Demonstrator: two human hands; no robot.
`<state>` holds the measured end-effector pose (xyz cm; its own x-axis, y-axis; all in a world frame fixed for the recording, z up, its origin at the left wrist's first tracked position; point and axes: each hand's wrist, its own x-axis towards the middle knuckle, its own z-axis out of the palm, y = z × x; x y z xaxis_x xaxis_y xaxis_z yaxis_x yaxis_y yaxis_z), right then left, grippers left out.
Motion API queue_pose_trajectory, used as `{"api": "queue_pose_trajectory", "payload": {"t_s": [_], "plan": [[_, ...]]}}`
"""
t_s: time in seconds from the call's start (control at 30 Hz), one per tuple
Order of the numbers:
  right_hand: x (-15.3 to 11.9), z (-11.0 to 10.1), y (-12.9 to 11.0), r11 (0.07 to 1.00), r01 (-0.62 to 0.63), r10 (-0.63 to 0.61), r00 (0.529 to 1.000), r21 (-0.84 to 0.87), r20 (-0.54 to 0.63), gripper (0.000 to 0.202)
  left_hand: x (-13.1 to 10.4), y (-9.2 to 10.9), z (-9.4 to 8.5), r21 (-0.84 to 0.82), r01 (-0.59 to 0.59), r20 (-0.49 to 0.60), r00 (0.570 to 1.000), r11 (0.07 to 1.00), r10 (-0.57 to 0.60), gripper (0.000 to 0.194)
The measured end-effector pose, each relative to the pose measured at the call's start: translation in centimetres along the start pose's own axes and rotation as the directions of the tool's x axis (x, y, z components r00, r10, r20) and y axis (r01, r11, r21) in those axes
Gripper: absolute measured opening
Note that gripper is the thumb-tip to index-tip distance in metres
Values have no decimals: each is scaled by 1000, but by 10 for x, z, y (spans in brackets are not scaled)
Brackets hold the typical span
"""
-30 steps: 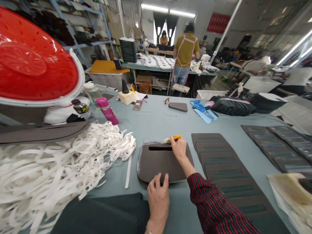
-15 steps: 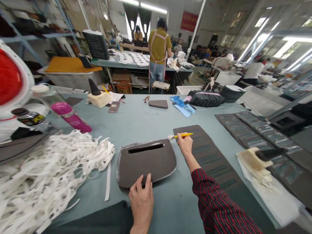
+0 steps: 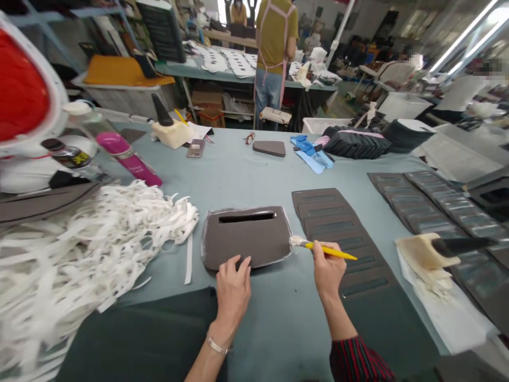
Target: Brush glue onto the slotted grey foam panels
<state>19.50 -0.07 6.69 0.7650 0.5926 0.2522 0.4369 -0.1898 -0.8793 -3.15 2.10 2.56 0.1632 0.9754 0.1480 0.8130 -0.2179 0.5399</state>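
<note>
At centre, the grey panel (image 3: 246,239) seems light, bendable, best steadied inside its whitish rim; left hand (image 3: 234,289) rests unclenched, right hand's (image 3: 329,270) grip pinches the brush (image 3: 338,253).

Head view, looking forward and down over both hands (image 3: 234,286)

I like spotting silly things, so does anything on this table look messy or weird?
The white strips look messiest: they lie in a tangled heap on the left, with one poking out near the slotted panel. A tiny dark speck marks the table, too. Nothing looks clearly spilled or broken.
</note>
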Motion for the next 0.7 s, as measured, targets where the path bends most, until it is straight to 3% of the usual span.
{"api": "queue_pose_trajectory", "payload": {"t_s": [0.03, 0.1, 0.2, 0.27, 0.37, 0.43, 0.5, 0.6, 0.7], "plan": [[-10, 11, -12, 998, 23, -25, 999, 53, 47, 22, 7, -8, -9, -131, 17, 28, 1000, 991, -13, 33], [-35, 41, -35, 981, 49, -100, 956, 185, 276, 19, 24, -28, -31, -365, 110, 34, 994, 925, -105, 33], [-80, 90, -60, 929, 62, -278, 766, 365, 579, 14, 51, -63, -57, -546, 258, 20, 955, 797, -295, 34], [-103, 113, -65, 897, 102, -380, 674, 429, 634, 11, 63, -81, -63, -571, 291, 88, 951, 768, -296, 35], [-113, 116, -51, 889, 179, -435, 618, 421, 655, 9, 70, -95, -55, -485, 265, 170, 963, 833, -207, 35], [-101, 96, -28, 912, 197, -396, 644, 359, 655, 9, 69, -96, -46, -398, 217, 151, 974, 891, -170, 38], [-78, 63, 2, 942, 197, -327, 709, 270, 625, 10, 65, -97, -38, -338, 180, 115, 982, 924, -149, 41], [-38, 9, 45, 971, 211, -241, 825, 117, 512, 14, 62, -98, -34, -302, 171, 101, 984, 938, -147, 41], [-4, -26, 63, 987, 159, -152, 930, 7, 334, 21, 65, -95, -35, -280, 187, 92, 982, 942, -167, 37]]}}
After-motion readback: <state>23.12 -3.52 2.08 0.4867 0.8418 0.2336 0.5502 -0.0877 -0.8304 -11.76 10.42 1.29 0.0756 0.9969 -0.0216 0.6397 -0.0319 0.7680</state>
